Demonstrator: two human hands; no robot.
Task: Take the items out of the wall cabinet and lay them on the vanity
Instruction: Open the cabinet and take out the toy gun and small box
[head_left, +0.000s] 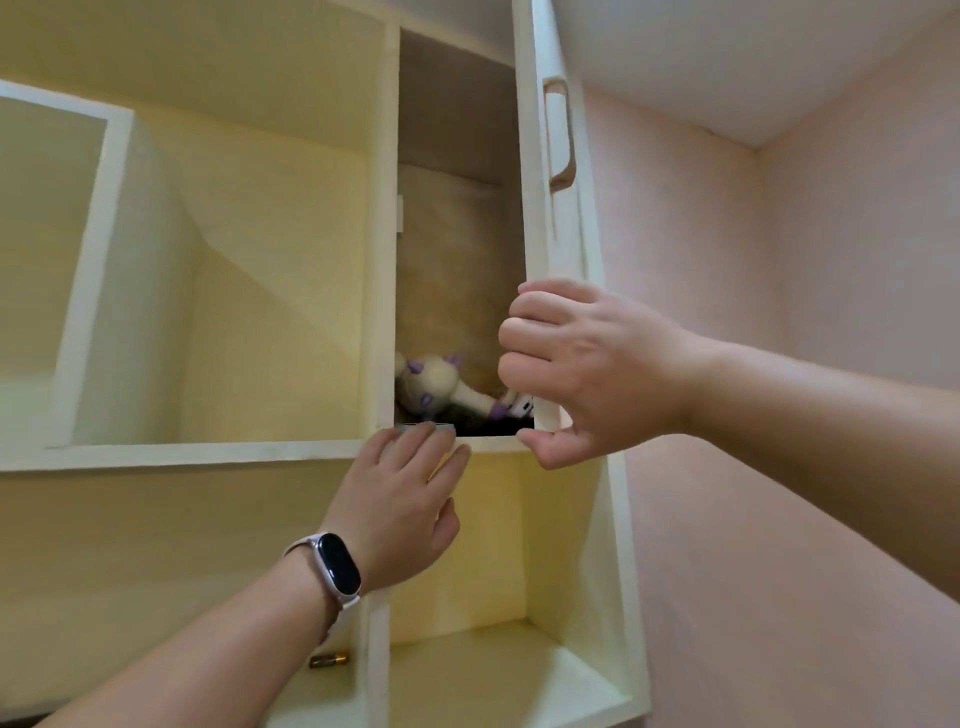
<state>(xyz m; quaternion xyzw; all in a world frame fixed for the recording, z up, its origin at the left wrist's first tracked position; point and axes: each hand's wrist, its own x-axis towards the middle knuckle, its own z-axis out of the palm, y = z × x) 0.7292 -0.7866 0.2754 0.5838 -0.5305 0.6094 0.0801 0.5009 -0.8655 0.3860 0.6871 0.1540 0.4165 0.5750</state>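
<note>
The soft toy (441, 382) lies stretched from left to right on the shelf (493, 443) inside the wall cabinet (382, 260), just above the left hand (395, 499), whose straight fingers hold nothing and sit right under it, while the right hand (587, 364) grips the open door (537, 156).

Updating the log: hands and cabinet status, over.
Right hand grips the cabinet door edge. Left hand open, fingertips on a flat dark item at the shelf lip. Plush toy inside, not yet out. Right hand partly covers it.
</note>
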